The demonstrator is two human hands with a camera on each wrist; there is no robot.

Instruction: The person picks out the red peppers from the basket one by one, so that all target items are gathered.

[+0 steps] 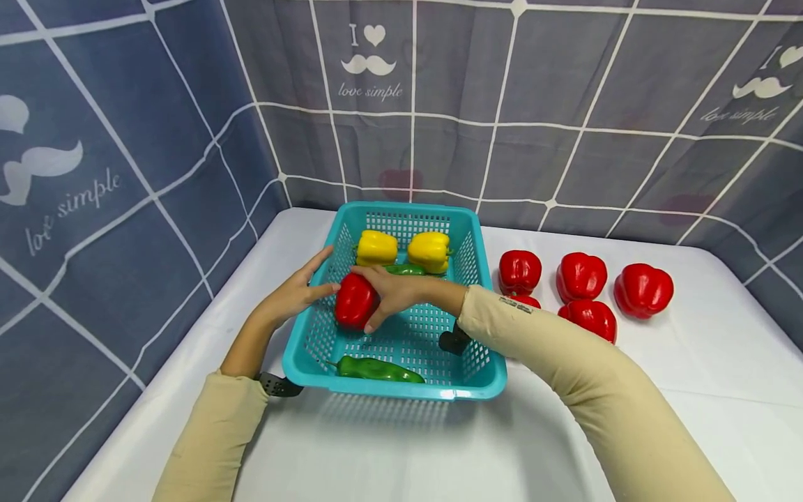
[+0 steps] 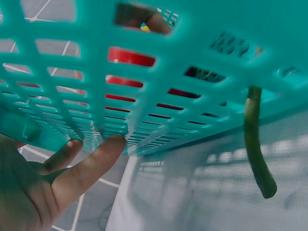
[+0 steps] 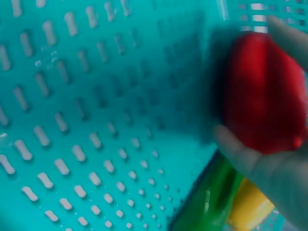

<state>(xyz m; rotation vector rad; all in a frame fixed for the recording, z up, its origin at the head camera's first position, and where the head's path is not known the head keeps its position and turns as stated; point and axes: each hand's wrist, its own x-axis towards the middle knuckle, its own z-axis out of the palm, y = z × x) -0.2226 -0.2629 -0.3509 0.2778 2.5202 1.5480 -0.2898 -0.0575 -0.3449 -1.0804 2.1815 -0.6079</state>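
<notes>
A turquoise plastic basket [image 1: 392, 392] with perforated walls stands on the white table. Inside it, at the left side, my right hand [image 1: 395, 289] grips a red bell pepper [image 1: 355, 302], thumb and fingers around it; the right wrist view shows the same pepper [image 3: 264, 91]. My left hand [image 1: 291, 296] rests at the basket's left rim with fingers spread, holding nothing; in the left wrist view its fingertips [image 2: 114, 143] meet the outside wall. Two yellow bell peppers [image 1: 376, 247] [image 1: 429, 252] sit at the back, a green pepper [image 1: 404, 269] partly hidden before them. Another long green pepper [image 1: 379, 369] lies at the front.
Several red bell peppers [image 1: 581, 277] lie on the white table [image 1: 709, 355] right of the basket, some partly behind my right sleeve. A long green pepper's stem [image 2: 257, 144] pokes through the basket wall. Grey-blue checked cloth [image 1: 458, 84] hangs behind and at the left.
</notes>
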